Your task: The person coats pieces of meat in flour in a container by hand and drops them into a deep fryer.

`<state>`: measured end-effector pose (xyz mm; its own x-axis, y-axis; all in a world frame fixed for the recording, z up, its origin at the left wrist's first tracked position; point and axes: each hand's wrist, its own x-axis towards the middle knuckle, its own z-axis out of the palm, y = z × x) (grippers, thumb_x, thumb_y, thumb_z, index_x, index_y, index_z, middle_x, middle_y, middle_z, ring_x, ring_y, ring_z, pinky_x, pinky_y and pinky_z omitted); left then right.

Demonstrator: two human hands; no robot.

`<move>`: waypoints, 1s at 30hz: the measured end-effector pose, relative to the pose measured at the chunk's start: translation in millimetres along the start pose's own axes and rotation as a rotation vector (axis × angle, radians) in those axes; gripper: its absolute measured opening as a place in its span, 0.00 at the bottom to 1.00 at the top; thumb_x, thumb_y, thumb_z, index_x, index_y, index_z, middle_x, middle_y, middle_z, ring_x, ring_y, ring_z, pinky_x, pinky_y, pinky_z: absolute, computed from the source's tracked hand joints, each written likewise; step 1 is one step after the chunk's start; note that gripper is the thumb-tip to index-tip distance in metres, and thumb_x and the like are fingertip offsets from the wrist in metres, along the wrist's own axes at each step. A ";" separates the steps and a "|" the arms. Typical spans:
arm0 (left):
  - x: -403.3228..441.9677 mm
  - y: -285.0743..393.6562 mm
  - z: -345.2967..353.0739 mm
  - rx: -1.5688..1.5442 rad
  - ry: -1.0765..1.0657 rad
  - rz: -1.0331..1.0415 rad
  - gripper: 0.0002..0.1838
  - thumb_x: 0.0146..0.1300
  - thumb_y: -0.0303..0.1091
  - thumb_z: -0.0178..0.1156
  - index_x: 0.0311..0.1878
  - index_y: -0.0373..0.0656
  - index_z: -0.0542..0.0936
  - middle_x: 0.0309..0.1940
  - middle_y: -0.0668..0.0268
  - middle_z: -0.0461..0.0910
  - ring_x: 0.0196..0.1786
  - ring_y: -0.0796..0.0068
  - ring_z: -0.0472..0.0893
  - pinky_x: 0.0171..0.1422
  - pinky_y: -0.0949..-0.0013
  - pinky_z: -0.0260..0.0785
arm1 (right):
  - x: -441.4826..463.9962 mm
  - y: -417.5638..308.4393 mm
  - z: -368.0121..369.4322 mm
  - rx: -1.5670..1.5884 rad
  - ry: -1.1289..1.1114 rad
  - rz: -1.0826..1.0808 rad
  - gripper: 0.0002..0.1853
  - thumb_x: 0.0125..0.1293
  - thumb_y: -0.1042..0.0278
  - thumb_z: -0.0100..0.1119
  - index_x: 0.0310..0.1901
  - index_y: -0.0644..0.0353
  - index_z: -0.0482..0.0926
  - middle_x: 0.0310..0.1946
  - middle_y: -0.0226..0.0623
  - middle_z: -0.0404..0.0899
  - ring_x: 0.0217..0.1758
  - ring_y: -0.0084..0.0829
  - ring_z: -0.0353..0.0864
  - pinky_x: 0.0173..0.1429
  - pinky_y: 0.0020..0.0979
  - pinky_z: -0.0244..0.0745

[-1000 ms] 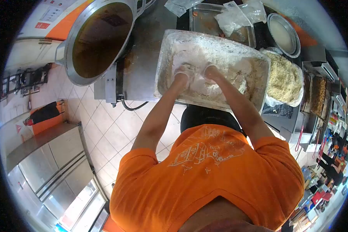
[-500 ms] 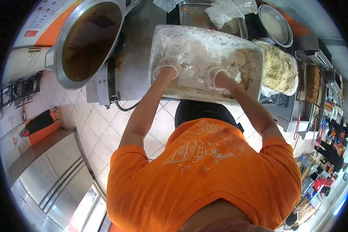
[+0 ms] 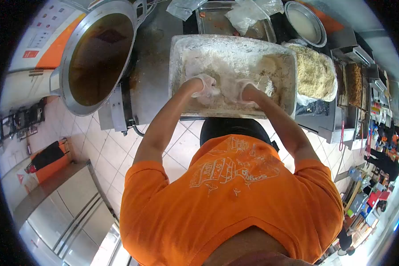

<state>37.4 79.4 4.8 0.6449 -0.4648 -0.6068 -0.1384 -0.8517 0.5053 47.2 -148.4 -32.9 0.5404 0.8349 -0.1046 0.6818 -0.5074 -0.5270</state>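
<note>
A large pale rectangular tub (image 3: 292, 84), dusted with white flour (image 3: 235, 51), sits in front of me. Both my hands are inside it in clear plastic gloves. My left hand (image 3: 205, 87) is near the tub's front left, its fingers curled together; whatever they hold blends with the flour. Close beside it on the right, my right hand (image 3: 243, 90) is low in the flour, with its fingers blurred and partly hidden. A browner, clumpy patch of flour lies toward the tub's right side.
Left of the tub stands a wide metal pan (image 3: 60, 82) of dark brown oil. A bag of yellowish crumbs (image 3: 317, 73) is on the right. Behind are a metal tray (image 3: 208, 22), plastic bags (image 3: 248, 15) and a round bowl (image 3: 303, 22) of pale liquid. People work far right.
My left hand has turned and moved inward, closer to my right hand, and its fingers have curled. The right hand has shifted slightly left. My view has shifted a little.
</note>
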 end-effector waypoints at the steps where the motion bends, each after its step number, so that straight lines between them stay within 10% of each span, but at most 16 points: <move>1: 1.5 -0.1 -0.1 0.004 -0.006 0.007 0.21 0.47 0.46 0.59 0.42 0.44 0.80 0.40 0.55 0.79 0.41 0.56 0.78 0.46 0.59 0.69 | 1.9 -2.9 4.0 0.001 0.003 0.009 0.20 0.52 0.55 0.56 0.42 0.60 0.76 0.37 0.45 0.77 0.36 0.42 0.77 0.41 0.36 0.72; 6: -19.4 3.2 -29.3 -0.063 -0.045 -0.077 0.25 0.41 0.38 0.65 0.46 0.40 0.76 0.37 0.56 0.79 0.39 0.60 0.78 0.45 0.63 0.70 | 32.7 -53.5 -34.5 -0.238 -0.360 0.072 0.16 0.49 0.58 0.58 0.36 0.60 0.76 0.30 0.43 0.79 0.33 0.42 0.78 0.39 0.39 0.72; 13: -16.0 -20.7 -21.5 -0.158 0.205 -0.248 0.31 0.40 0.42 0.68 0.50 0.39 0.75 0.44 0.53 0.78 0.43 0.60 0.77 0.49 0.64 0.68 | 31.3 -8.1 -30.3 -0.013 -0.339 0.024 0.14 0.48 0.61 0.58 0.33 0.62 0.77 0.28 0.44 0.77 0.31 0.42 0.76 0.38 0.38 0.71; 15: -23.3 -15.8 -13.6 -0.417 0.447 -0.087 0.30 0.41 0.44 0.67 0.49 0.40 0.75 0.44 0.54 0.78 0.44 0.60 0.77 0.51 0.64 0.68 | 23.5 12.9 -35.6 0.097 -0.009 -0.104 0.11 0.47 0.65 0.57 0.31 0.60 0.78 0.28 0.42 0.77 0.31 0.39 0.75 0.38 0.36 0.71; 16: -12.3 -19.7 0.0 -0.241 0.650 -0.062 0.26 0.45 0.46 0.64 0.46 0.40 0.77 0.43 0.53 0.78 0.45 0.58 0.77 0.51 0.64 0.68 | 32.0 49.7 -14.5 -0.266 -0.323 -0.168 0.09 0.48 0.67 0.55 0.32 0.60 0.77 0.30 0.39 0.77 0.32 0.36 0.75 0.38 0.32 0.70; 21: -11.2 -20.0 -9.0 0.124 0.579 -0.230 0.24 0.51 0.45 0.57 0.49 0.42 0.75 0.47 0.52 0.75 0.51 0.52 0.73 0.55 0.59 0.64 | 24.3 36.8 -47.1 -0.235 -0.292 0.019 0.10 0.49 0.68 0.54 0.33 0.62 0.77 0.32 0.40 0.78 0.34 0.37 0.76 0.40 0.32 0.70; 23: -10.5 -20.4 -6.4 0.268 0.881 -0.098 0.25 0.50 0.49 0.57 0.47 0.42 0.76 0.45 0.52 0.76 0.49 0.51 0.74 0.55 0.57 0.64 | 20.7 29.0 -57.2 -0.149 -0.149 0.135 0.15 0.45 0.67 0.58 0.37 0.62 0.78 0.35 0.46 0.79 0.40 0.40 0.78 0.44 0.37 0.71; 25: -23.2 -1.1 -21.2 0.202 0.910 0.038 0.35 0.47 0.55 0.61 0.55 0.42 0.71 0.50 0.54 0.74 0.55 0.57 0.71 0.60 0.64 0.59 | 11.0 10.4 -68.2 -0.259 -0.012 0.112 0.11 0.47 0.68 0.52 0.34 0.61 0.76 0.29 0.43 0.77 0.31 0.37 0.76 0.37 0.34 0.71; 30: -41.7 46.1 -37.9 0.080 0.556 -0.357 0.25 0.43 0.45 0.64 0.43 0.38 0.77 0.41 0.47 0.77 0.47 0.50 0.75 0.53 0.57 0.65 | -4.5 -13.9 -75.2 -0.175 -0.062 0.372 0.19 0.43 0.63 0.61 0.41 0.59 0.77 0.37 0.44 0.79 0.38 0.42 0.79 0.43 0.39 0.73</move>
<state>32.6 68.7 76.6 0.9502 0.0245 -0.3108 0.1135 -0.9557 0.2717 72.3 -161.1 38.3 0.7390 0.5959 -0.3143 0.5215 -0.8013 -0.2931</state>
